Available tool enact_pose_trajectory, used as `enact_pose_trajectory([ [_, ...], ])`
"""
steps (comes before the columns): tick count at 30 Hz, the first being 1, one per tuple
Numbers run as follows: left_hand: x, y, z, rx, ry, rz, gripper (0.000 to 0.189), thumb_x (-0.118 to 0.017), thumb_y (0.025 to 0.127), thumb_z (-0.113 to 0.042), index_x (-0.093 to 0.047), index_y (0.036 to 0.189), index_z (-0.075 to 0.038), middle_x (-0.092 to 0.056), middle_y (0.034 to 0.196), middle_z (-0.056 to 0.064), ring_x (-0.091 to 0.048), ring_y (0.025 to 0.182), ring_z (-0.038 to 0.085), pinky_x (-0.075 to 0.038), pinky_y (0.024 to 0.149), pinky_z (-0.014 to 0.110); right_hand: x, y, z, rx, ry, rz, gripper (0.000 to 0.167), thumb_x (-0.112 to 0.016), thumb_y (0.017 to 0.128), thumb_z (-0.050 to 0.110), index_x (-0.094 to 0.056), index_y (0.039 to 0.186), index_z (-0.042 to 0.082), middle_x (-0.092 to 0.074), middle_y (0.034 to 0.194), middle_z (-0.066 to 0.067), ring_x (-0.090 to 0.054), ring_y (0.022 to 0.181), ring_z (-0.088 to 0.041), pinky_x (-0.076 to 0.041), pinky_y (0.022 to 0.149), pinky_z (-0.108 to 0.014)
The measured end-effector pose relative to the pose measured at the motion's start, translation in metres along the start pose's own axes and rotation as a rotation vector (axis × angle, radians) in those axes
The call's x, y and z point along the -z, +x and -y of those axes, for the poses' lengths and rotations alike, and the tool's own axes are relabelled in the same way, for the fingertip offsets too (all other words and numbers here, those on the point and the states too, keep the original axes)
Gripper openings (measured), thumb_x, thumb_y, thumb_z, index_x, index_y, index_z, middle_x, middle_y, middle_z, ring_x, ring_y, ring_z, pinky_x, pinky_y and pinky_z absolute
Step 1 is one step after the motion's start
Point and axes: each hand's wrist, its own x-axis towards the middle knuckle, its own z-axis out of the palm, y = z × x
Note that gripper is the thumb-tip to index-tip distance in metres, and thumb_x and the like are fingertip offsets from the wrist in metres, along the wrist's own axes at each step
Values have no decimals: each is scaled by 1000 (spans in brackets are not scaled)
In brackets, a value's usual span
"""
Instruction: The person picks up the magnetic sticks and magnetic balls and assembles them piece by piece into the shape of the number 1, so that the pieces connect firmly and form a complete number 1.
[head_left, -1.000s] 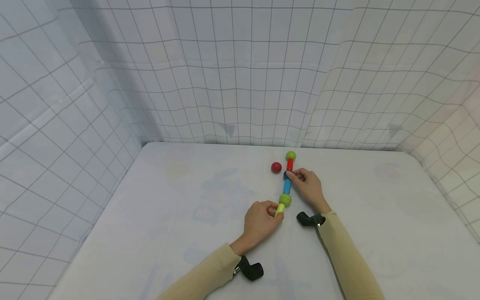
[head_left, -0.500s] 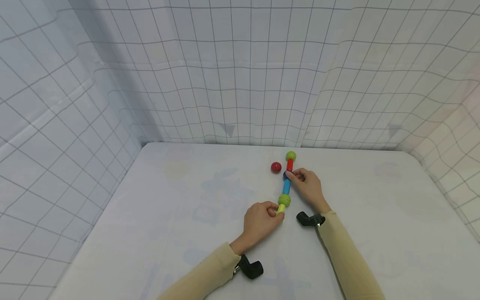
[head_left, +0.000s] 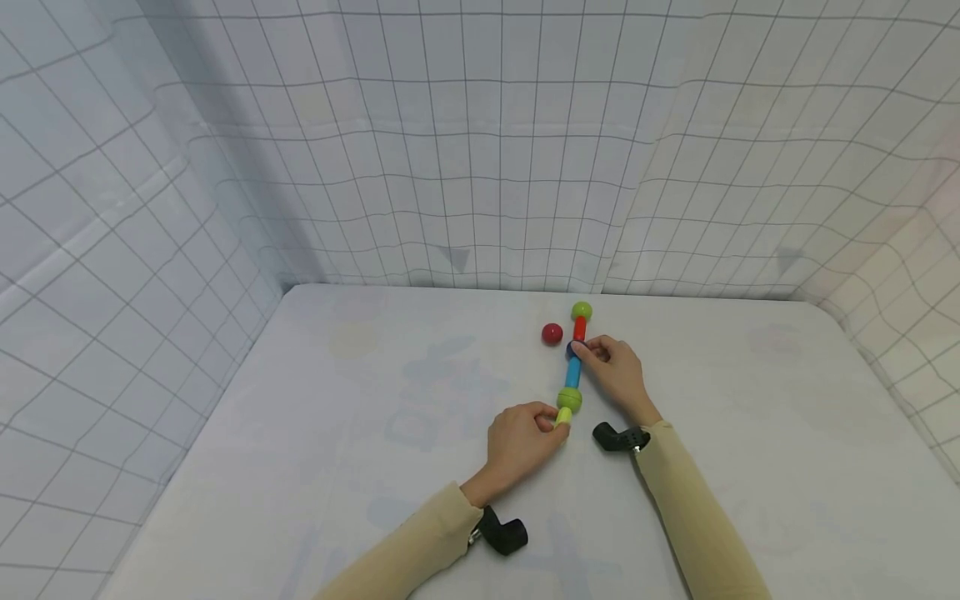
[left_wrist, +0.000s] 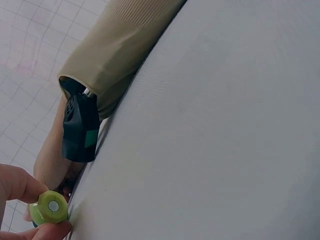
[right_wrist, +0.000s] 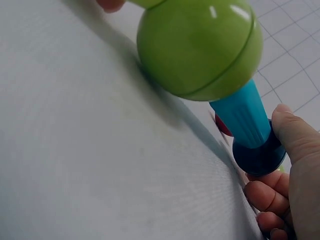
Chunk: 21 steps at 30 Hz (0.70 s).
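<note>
A chain of toy building pieces lies lengthwise on the table in the head view. From the far end it runs green ball (head_left: 581,310), red rod (head_left: 580,328), dark blue ball (head_left: 572,347), blue rod (head_left: 573,372), larger green ball (head_left: 569,399). At the near end, my left hand (head_left: 522,442) pinches a yellow-green rod (head_left: 563,415) against that larger ball. Its faceted end (left_wrist: 53,205), with a pale round centre, faces the left wrist camera. My right hand (head_left: 617,371) holds the dark blue ball between thumb and fingers; the right wrist view shows the blue rod (right_wrist: 245,117) set into it.
A loose red ball (head_left: 552,334) rests left of the chain's far part. The white table (head_left: 360,417) ends at a grid-patterned cloth backdrop (head_left: 480,167), with similar cloth on both sides. Each wrist carries a black camera mount (head_left: 504,533).
The yellow-green rod has shifted slightly right and turned a little in my left fingers. My right hand keeps its hold on the dark blue ball, and the chain has hardly moved.
</note>
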Motion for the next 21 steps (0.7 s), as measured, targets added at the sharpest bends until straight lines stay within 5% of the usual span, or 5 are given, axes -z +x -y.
enact_pose_trajectory([
  [21, -1, 1, 1, 39, -24, 10, 21, -72, 78, -28, -76, 92, -13, -58, 62, -16, -49, 54, 0, -38, 47, 22, 1, 0, 1, -6, 13, -7, 42, -62, 90, 46, -67, 94, 5, -56, 79, -8, -45, 79, -22, -32, 68, -33],
])
